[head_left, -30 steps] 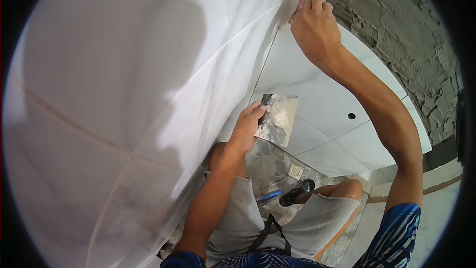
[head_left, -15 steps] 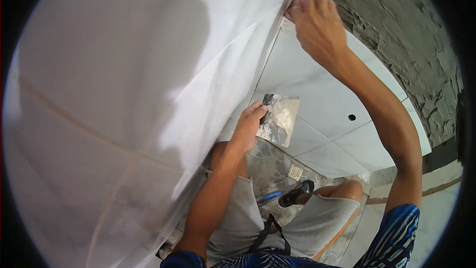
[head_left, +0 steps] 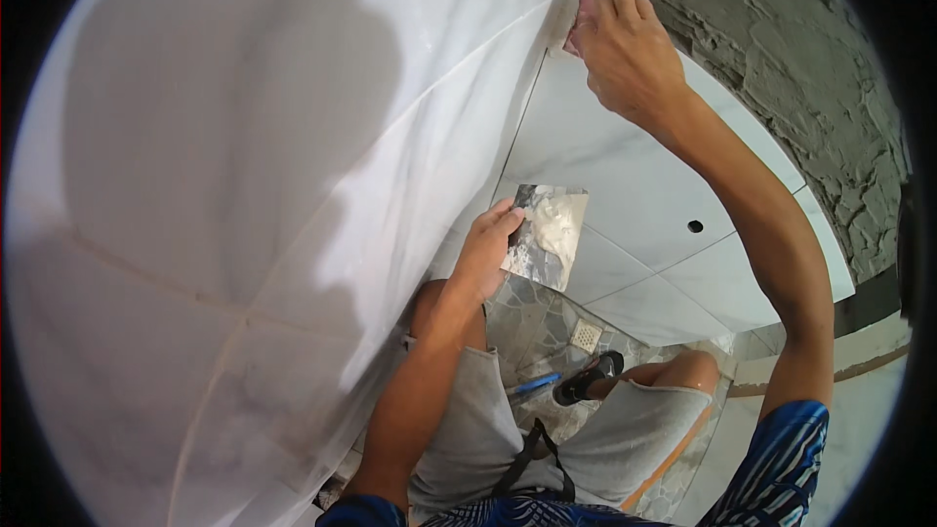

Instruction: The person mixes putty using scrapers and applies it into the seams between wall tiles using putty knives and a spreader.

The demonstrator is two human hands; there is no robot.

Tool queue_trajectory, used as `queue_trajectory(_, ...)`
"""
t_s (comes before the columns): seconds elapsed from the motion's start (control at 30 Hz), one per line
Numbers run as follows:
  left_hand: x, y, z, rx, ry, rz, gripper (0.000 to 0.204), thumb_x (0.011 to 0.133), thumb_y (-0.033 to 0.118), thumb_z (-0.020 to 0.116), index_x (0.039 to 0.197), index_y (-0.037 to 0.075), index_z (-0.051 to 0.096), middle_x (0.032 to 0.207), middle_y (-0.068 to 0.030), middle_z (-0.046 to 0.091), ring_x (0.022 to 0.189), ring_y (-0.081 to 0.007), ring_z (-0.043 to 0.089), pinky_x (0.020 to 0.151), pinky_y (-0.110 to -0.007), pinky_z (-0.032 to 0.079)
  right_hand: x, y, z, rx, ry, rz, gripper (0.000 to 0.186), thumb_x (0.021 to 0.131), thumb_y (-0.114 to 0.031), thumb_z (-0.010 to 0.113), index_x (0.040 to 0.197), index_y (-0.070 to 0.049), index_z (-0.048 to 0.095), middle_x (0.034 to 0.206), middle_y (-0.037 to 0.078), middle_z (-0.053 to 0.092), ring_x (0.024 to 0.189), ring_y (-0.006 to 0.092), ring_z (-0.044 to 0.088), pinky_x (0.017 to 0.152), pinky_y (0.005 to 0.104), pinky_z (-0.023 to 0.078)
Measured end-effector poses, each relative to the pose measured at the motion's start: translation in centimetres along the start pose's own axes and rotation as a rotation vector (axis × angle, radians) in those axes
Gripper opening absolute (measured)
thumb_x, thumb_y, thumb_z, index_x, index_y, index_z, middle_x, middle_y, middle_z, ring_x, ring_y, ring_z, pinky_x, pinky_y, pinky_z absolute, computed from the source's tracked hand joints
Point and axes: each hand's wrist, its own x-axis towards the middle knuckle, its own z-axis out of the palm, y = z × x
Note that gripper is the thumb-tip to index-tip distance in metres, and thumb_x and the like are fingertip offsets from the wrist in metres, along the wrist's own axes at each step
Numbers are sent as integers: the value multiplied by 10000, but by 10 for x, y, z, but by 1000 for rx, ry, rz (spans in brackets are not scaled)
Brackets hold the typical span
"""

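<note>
My left hand (head_left: 488, 246) grips the near left edge of a flat, smeared plate (head_left: 532, 256). A mound of creamy white paste (head_left: 558, 226) lies on the plate's right part. Up at the far corner, my right hand (head_left: 634, 54) is closed around a small pinkish-red flat scraper (head_left: 583, 20) with whitish residue on it. The scraper is against the tiles where the left tiled wall (head_left: 468, 127) meets the facing white tiles (head_left: 625, 171). A pale smear of paste (head_left: 559, 31) shows beside the scraper. My right fingers hide part of the tool.
Rough grey mortar (head_left: 771, 68) covers the wall beyond the tile edge. One facing tile has a round dark hole (head_left: 695, 226). Below are a patterned stone floor (head_left: 532, 317), a square drain grate (head_left: 586, 336), a blue-handled tool (head_left: 535, 384) and my shoe (head_left: 588, 379).
My right hand has drawn the scraper slightly down along the corner, and more of its face shows. My left hand keeps the plate at nearly the same place.
</note>
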Motion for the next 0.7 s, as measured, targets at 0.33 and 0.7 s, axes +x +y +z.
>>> queue_trajectory(0.33,6,-6,-1,9,-32,6,265,987,102,447,1192,-42,536,997,-79,627,846,-121,624,754,-278,534,-24,-34,31,91,87,-10,285,796,-165,584,979,43,649,1045,201,567,1030,312,489,812,373,420)
queue_trajectory(0.7,3,-2,-2,56,-41,22,261,977,118,471,1177,-39,529,995,-62,616,848,-110,610,749,-267,522,-1,-25,17,-102,95,43,317,774,-160,606,994,55,683,1073,212,575,1024,344,486,824,388,415)
